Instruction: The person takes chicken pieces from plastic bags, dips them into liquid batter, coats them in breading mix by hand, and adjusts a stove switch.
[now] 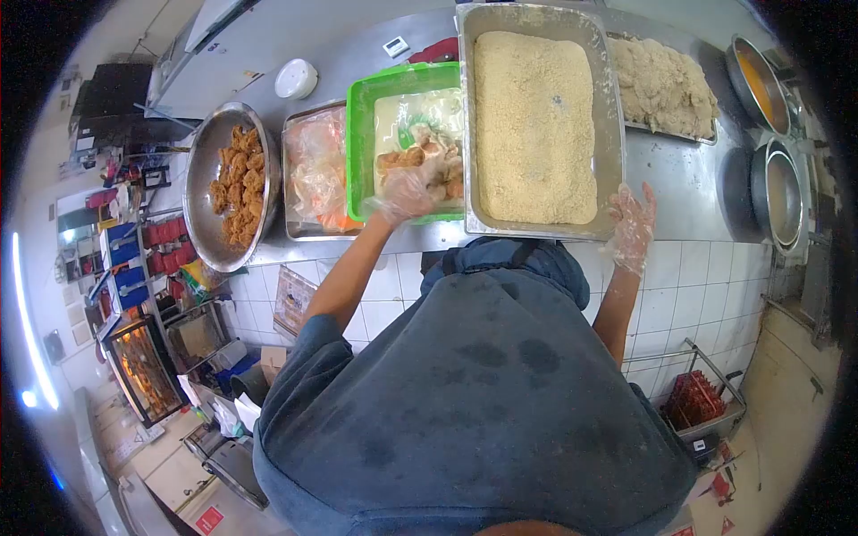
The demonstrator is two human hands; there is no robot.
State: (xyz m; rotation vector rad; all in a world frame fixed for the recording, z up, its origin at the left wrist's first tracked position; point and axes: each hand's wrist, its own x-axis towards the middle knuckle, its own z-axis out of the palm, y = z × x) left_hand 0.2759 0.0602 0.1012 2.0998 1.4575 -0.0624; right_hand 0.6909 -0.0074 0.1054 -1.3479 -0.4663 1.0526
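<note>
My left hand [407, 195], in a clear plastic glove, reaches over the near rim of a green tub [357, 152]. Its fingers are among wet, pale-coated meat pieces [407, 159] lying in a milky liquid [393, 116]; glove and pieces blend together, so their grip is unclear. To the right, a deep metal pan [612, 116] holds a pale yellow, crumbly coating [536, 134]. My right hand [633, 223], also gloved and dusted with coating, is beside the pan's near right corner. Its fingers are apart and hold nothing.
A steel bowl [192, 192] of browned, crusted pieces stands far left, near a tray with plastic-wrapped orange-pink contents [317, 170]. Right of the coating pan lies a tray of doughy, pale mass [666, 89]. Metal bowls [760, 174] line the counter's right end. A white container [296, 79] sits behind.
</note>
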